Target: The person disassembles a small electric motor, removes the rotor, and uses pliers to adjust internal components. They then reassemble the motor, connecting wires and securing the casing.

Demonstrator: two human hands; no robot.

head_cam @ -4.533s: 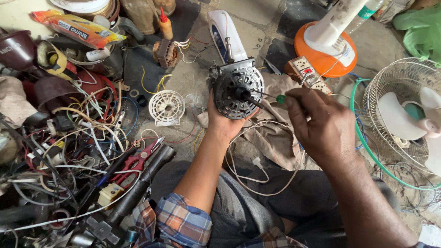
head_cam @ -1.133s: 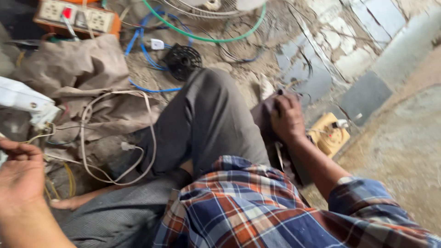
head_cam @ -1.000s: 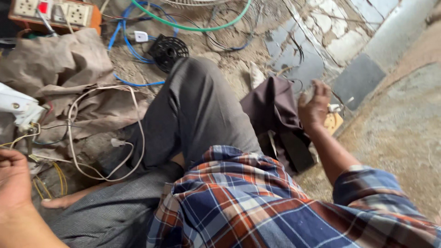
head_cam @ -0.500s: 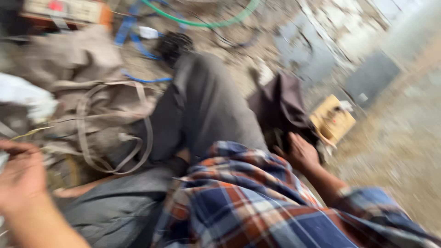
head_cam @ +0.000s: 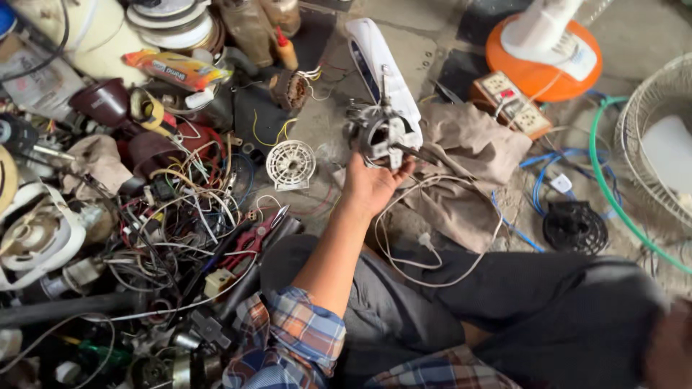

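Observation:
My left hand (head_cam: 371, 184) is raised in front of me, palm up, gripping a grey metal fan motor (head_cam: 382, 133) with its shaft pointing away. A white cable (head_cam: 432, 252) runs from the motor and loops down over my dark trousers. A beige cloth (head_cam: 468, 151) lies on the floor just behind the motor. Only a blurred patch of my right hand (head_cam: 670, 353) shows, at the bottom right corner; I cannot see its fingers or whether it holds anything.
A tangle of wires and parts (head_cam: 166, 216) fills the left side, with red pliers (head_cam: 252, 238) at its edge. Nearby lie a white round grille (head_cam: 290, 164), a white fan housing (head_cam: 375, 57), an orange fan base (head_cam: 540, 47), a power strip (head_cam: 512, 101), a wire fan guard (head_cam: 663, 137) and a black round part (head_cam: 574, 227).
The view has swung from my right side back to the front. My left hand is holding the motor up. My right hand has left the dark cloth at my right hip.

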